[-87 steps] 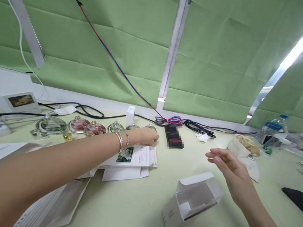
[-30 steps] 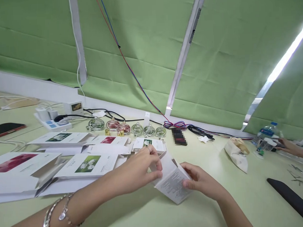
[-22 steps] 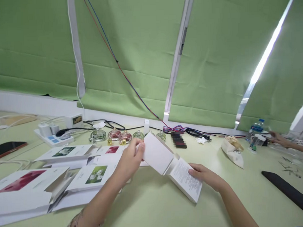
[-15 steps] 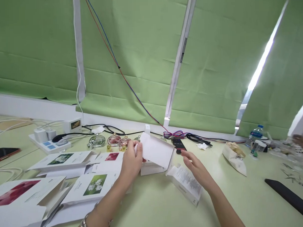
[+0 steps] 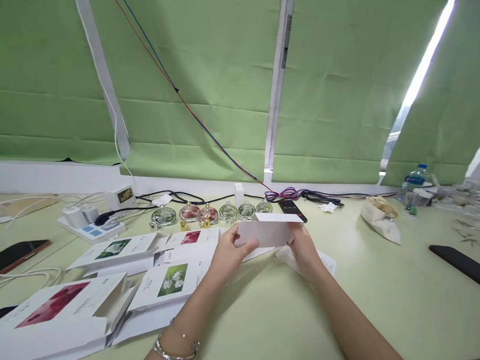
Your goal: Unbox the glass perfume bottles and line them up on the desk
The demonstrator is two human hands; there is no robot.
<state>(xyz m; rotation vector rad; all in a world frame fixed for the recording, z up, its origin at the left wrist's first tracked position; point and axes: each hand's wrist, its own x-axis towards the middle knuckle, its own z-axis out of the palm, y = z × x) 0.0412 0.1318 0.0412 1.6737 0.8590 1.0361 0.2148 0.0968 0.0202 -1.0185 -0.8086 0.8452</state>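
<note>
Between my two hands is a folded piece of white card [image 5: 265,235], blank on the side facing me, with a flap standing along its top edge. My left hand [image 5: 231,253] pinches its left end, thumb on the front. My right hand [image 5: 305,252] grips the right end; some of its fingers are hidden behind the card. Partly under my right hand lies a white printed carton [image 5: 328,262]. Left of my hands, several white boxes with flower pictures lie on the table, among them a white-flower box [image 5: 152,292] and a red-petal box [image 5: 68,333].
Round glass perfume bottles [image 5: 163,217] stand in a row behind the card, beside small gold caps [image 5: 206,223]. Further back are a phone [image 5: 292,209], coiled cables and a power strip [image 5: 93,232]. A cloth pouch [image 5: 380,219] and a black flat object [image 5: 463,266] lie at right.
My right hand, apart and open before, has come in to grip the card's right end. The card has turned level and lower. The view has shifted, showing more bottles.
</note>
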